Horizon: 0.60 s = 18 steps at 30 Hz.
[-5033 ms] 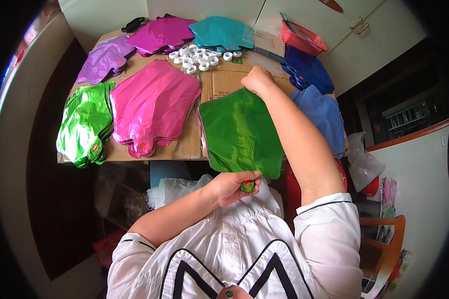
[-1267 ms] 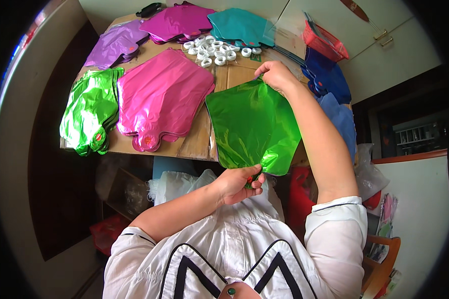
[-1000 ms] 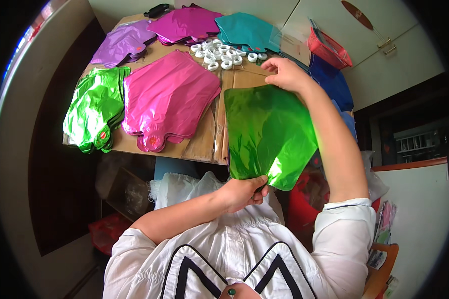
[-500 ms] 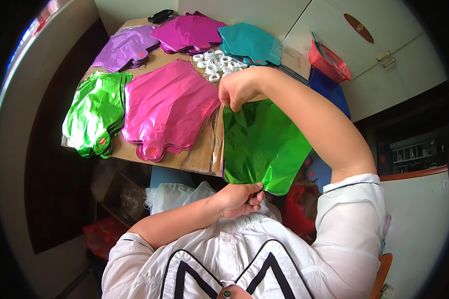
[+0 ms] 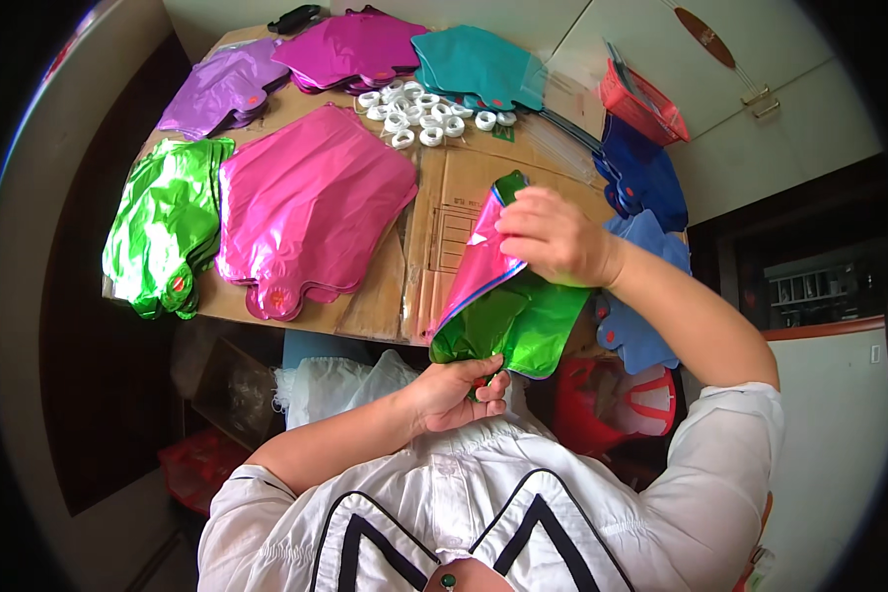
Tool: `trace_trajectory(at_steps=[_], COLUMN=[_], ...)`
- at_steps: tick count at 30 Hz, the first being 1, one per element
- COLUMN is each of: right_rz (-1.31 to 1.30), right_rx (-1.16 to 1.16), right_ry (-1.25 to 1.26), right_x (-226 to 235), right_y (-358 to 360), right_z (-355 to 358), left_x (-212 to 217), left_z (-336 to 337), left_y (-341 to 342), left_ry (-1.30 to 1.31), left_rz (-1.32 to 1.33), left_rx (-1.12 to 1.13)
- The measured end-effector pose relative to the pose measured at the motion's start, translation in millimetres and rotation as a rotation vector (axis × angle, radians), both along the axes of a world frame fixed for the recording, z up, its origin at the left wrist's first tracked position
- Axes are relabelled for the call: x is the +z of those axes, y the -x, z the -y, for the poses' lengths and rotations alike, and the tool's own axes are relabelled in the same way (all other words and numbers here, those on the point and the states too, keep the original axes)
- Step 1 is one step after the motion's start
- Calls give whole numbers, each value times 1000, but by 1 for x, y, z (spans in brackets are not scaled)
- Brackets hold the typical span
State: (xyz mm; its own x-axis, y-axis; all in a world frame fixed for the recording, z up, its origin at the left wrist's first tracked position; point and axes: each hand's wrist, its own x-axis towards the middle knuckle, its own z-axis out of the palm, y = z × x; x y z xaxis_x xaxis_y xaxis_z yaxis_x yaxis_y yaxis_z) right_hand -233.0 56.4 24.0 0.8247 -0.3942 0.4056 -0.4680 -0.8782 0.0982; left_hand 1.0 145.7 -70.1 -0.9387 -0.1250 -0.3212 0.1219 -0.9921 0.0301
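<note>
A few uninflated foil balloons (image 5: 543, 321) hang in front of me at the table edge, green on the near face. Their upper left side is curled over, showing a pink face and thin blue edges between the layers. My left hand (image 5: 451, 397) is closed on the bottom of the bunch, pinching it between thumb and fingers. At the upper part, my right hand (image 5: 565, 237) has its fingers bent over the curled edge, the fingertips partly hidden by the hand. Left of them lies a flat pile of pink foil balloons (image 5: 316, 202).
Around the cardboard-covered table (image 5: 444, 187) lie piles of green (image 5: 163, 222), lilac (image 5: 217, 84), magenta (image 5: 350, 49), teal (image 5: 474, 64) and blue balloons (image 5: 646, 178). Several white ribbon rolls (image 5: 429, 118) sit mid-back. A red basket (image 5: 641, 104) stands at the back right.
My right hand has moved right and nearer, drawing the top of the foil with it. The sheet, spread green before, now curls over to show pink. My left hand keeps its pinch.
</note>
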Motion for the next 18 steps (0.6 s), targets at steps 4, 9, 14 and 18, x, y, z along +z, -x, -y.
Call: trace_trajectory(at_steps=[4,9,14,18], right_rz=[44,6,-69,-138], right_rx=[-101,-149,-45,26], right_ry=[79,187,176,197], right_x=[-21,-9,-19,-18], right_y=[6,16,23,20], right_z=[-16,-9,6,11], left_x=[0,1,4,-1], left_z=[-1,0,-2,-5], left_y=[1,1,3,4], left_ry=[40,66,65,63], left_rz=[43,73,99,75], left_rx=[16,22,34,55])
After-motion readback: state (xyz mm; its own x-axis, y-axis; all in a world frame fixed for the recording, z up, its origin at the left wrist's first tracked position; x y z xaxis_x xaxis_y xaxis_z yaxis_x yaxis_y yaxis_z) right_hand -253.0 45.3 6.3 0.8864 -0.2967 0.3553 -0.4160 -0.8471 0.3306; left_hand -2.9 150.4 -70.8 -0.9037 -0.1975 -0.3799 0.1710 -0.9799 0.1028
